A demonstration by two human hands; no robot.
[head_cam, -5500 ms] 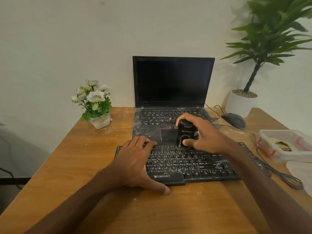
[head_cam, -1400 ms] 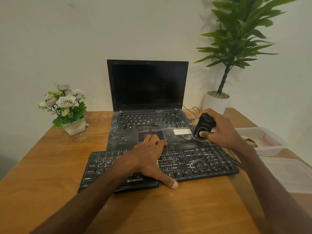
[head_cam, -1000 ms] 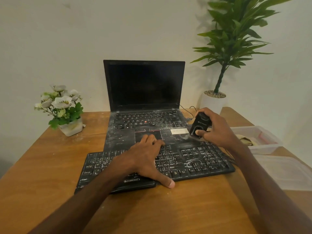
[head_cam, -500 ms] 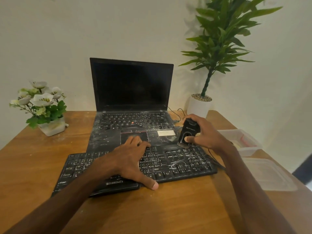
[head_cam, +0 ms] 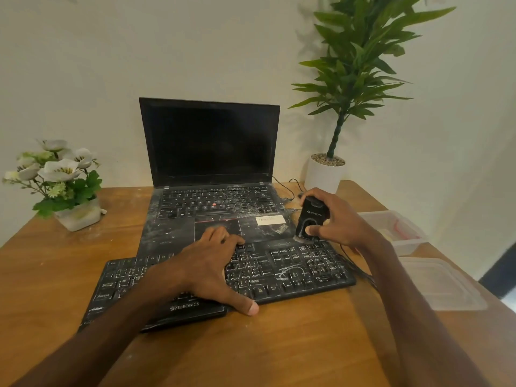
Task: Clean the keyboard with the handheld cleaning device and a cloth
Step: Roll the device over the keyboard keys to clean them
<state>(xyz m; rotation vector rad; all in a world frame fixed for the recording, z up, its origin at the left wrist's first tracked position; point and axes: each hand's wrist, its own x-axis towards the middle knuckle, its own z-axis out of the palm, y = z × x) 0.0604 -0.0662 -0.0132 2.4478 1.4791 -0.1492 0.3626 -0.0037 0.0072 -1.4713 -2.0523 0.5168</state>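
One black ZEBRONICS keyboard (head_cam: 293,272), dusty white all over.

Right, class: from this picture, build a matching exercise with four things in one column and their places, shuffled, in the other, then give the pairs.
1. handheld cleaning device
2. left hand
3. white flowers
4. tall green plant

A. far left of the table
B. resting flat on the keyboard
C. gripped by the right hand at the keyboard's far edge
D. in a white pot right of the laptop

Pairs: 1-C, 2-B, 3-A, 4-D.
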